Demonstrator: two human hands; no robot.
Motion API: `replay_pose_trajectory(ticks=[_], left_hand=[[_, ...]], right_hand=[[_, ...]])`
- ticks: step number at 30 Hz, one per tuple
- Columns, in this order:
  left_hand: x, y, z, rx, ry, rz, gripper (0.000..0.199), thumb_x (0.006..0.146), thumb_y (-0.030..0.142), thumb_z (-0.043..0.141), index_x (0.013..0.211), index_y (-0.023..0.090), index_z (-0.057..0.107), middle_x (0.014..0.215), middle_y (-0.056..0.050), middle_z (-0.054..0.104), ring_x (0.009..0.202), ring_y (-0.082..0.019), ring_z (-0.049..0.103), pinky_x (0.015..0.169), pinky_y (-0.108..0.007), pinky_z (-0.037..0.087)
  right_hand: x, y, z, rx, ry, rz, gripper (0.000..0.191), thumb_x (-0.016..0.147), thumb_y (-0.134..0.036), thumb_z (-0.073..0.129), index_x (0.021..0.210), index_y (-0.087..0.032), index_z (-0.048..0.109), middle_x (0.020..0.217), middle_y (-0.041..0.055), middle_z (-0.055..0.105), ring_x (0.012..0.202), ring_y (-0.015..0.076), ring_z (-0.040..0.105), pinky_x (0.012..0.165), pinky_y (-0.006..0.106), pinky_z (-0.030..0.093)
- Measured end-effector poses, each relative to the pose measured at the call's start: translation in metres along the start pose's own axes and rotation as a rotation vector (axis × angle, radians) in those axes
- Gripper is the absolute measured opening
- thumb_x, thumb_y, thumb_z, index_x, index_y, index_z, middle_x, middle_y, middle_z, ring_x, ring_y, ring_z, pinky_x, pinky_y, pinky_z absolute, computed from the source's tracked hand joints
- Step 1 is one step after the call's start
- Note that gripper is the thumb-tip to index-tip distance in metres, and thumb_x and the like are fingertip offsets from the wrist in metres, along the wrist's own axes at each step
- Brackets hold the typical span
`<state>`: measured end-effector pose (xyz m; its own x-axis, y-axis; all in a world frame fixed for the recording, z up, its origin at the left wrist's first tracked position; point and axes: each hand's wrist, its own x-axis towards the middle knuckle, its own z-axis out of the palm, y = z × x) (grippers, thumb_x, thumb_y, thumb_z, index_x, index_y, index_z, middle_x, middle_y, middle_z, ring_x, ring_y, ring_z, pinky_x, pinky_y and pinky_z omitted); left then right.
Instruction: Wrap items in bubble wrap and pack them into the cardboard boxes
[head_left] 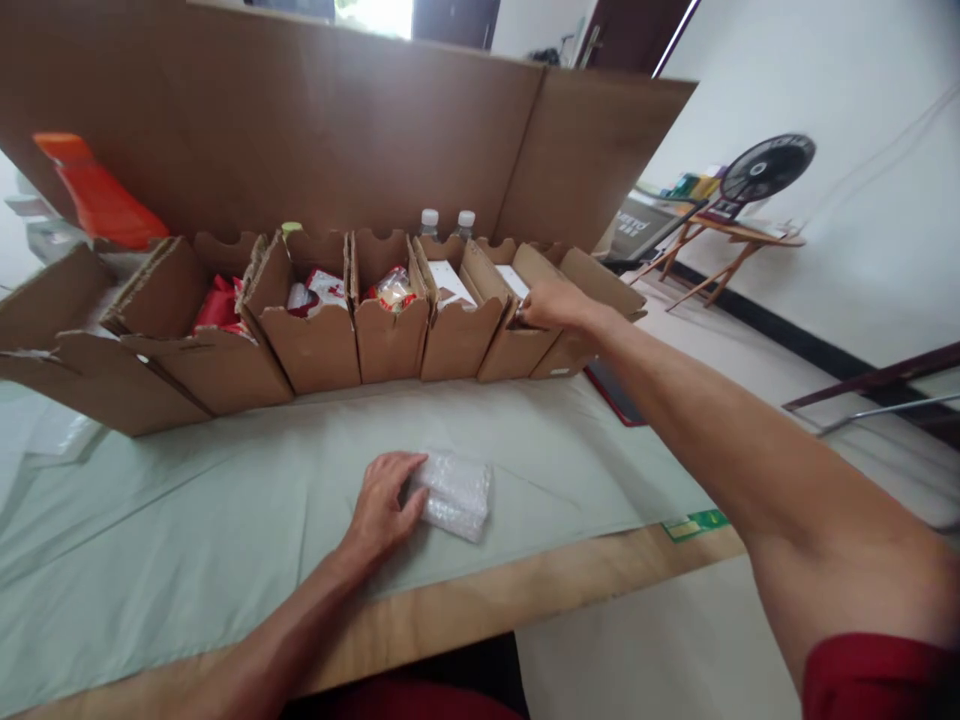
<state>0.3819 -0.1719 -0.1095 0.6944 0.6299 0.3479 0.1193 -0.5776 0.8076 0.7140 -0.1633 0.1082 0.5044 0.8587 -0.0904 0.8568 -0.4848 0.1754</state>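
Observation:
Folded bubble wrap [454, 495] lies flat on the cloth near the table's front edge. My left hand [386, 505] has its left edge between thumb and fingers. To the upper right, my right hand [553, 303] reaches over the front of a cardboard bin [514, 352], fingers curled down inside the opening. What those fingertips have hold of is hidden. A white flat item [513, 280] shows in the same bin, just behind the fingers.
More cardboard bins stand in a row, holding red packets [219, 305], a clear-and-red food packet [394, 290] and a white box [450, 283]. Behind them rise two white-capped bottles [429, 222], an orange bottle [105, 195] and a tall cardboard panel [337, 130]. A dark red-edged object [619, 395] lies right.

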Motion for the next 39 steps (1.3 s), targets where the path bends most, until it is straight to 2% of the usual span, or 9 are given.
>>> replay_pose_trajectory(ticks=[8, 12, 15, 19, 21, 26, 30, 33, 39], left_hand=[[0.002, 0.010, -0.017, -0.170, 0.042, -0.126, 0.028, 0.085, 0.028, 0.061, 0.108, 0.020, 0.074, 0.101, -0.007, 0.074, 0.098, -0.023, 0.067, 0.092, -0.038, 0.053], [0.001, 0.010, -0.021, -0.241, 0.099, -0.196, 0.027, 0.089, 0.033, 0.061, 0.106, 0.017, 0.074, 0.095, -0.007, 0.073, 0.086, -0.019, 0.067, 0.081, -0.032, 0.054], [0.000, 0.007, -0.023, -0.281, 0.121, -0.235, 0.035, 0.091, 0.040, 0.060, 0.111, 0.015, 0.072, 0.095, -0.008, 0.073, 0.083, -0.019, 0.067, 0.077, -0.031, 0.054], [-0.007, 0.008, -0.026, -0.233, 0.150, -0.224, 0.046, 0.095, 0.049, 0.057, 0.126, 0.017, 0.067, 0.121, -0.013, 0.069, 0.112, -0.027, 0.067, 0.094, -0.041, 0.055], [-0.012, 0.012, -0.026, -0.087, 0.213, -0.146, 0.049, 0.097, 0.048, 0.057, 0.137, 0.021, 0.060, 0.146, -0.016, 0.054, 0.136, -0.033, 0.053, 0.110, -0.051, 0.047], [-0.016, 0.025, -0.015, 0.314, 0.204, 0.225, 0.067, 0.093, 0.035, 0.065, 0.155, 0.031, 0.039, 0.172, -0.014, 0.016, 0.157, -0.040, 0.023, 0.121, -0.063, 0.028], [-0.012, 0.021, -0.002, 0.435, -0.085, 0.361, 0.055, 0.088, 0.024, 0.065, 0.142, 0.026, 0.055, 0.154, -0.014, 0.053, 0.151, -0.039, 0.036, 0.122, -0.063, 0.027], [-0.010, 0.014, 0.002, 0.439, -0.170, 0.321, 0.035, 0.089, 0.022, 0.064, 0.124, 0.023, 0.065, 0.137, -0.012, 0.066, 0.143, -0.037, 0.047, 0.120, -0.063, 0.030], [-0.010, 0.011, 0.001, 0.412, -0.160, 0.284, 0.032, 0.087, 0.018, 0.064, 0.118, 0.023, 0.067, 0.133, -0.012, 0.067, 0.137, -0.036, 0.051, 0.118, -0.063, 0.033]], right_hand=[[-0.101, 0.017, -0.040, 0.276, 0.730, 0.167, 0.028, 0.093, -0.028, 0.055, 0.095, -0.017, 0.080, 0.090, 0.0138, 0.078, 0.087, 0.0301, 0.072, 0.079, 0.041, 0.053], [-0.157, -0.005, -0.012, 0.580, 0.876, 0.046, 0.025, 0.091, -0.036, 0.058, 0.086, -0.022, 0.079, 0.078, 0.0059, 0.076, 0.074, 0.0258, 0.069, 0.068, 0.039, 0.053], [-0.181, -0.038, 0.042, 0.753, 0.624, -0.101, 0.024, 0.093, -0.037, 0.058, 0.081, -0.027, 0.076, 0.083, 0.0019, 0.079, 0.078, 0.0226, 0.072, 0.073, 0.036, 0.056], [-0.198, -0.070, 0.108, 0.837, -0.024, -0.377, 0.019, 0.091, -0.031, 0.061, 0.081, -0.030, 0.077, 0.089, -0.0014, 0.081, 0.084, 0.0226, 0.075, 0.087, 0.039, 0.055], [-0.201, -0.071, 0.115, 0.865, -0.076, -0.375, 0.021, 0.092, -0.032, 0.060, 0.080, -0.030, 0.077, 0.085, -0.0016, 0.080, 0.082, 0.0225, 0.075, 0.084, 0.039, 0.054], [-0.174, -0.047, 0.058, 0.857, 0.185, -0.297, 0.023, 0.093, -0.040, 0.057, 0.083, -0.032, 0.076, 0.089, -0.0008, 0.079, 0.085, 0.0234, 0.074, 0.081, 0.038, 0.056], [-0.104, -0.045, -0.004, 0.519, 0.425, -0.241, 0.031, 0.096, -0.033, 0.052, 0.110, -0.024, 0.077, 0.115, 0.0051, 0.078, 0.104, 0.0250, 0.071, 0.095, 0.038, 0.052], [-0.044, -0.056, -0.030, 0.191, 0.248, -0.243, 0.037, 0.097, -0.022, 0.046, 0.120, -0.019, 0.074, 0.121, 0.0085, 0.076, 0.109, 0.0251, 0.069, 0.092, 0.033, 0.048], [0.024, -0.076, -0.033, 0.024, -0.144, -0.394, 0.021, 0.090, -0.019, 0.058, 0.085, -0.019, 0.079, 0.083, 0.0071, 0.078, 0.083, 0.0225, 0.071, 0.073, 0.030, 0.048]])
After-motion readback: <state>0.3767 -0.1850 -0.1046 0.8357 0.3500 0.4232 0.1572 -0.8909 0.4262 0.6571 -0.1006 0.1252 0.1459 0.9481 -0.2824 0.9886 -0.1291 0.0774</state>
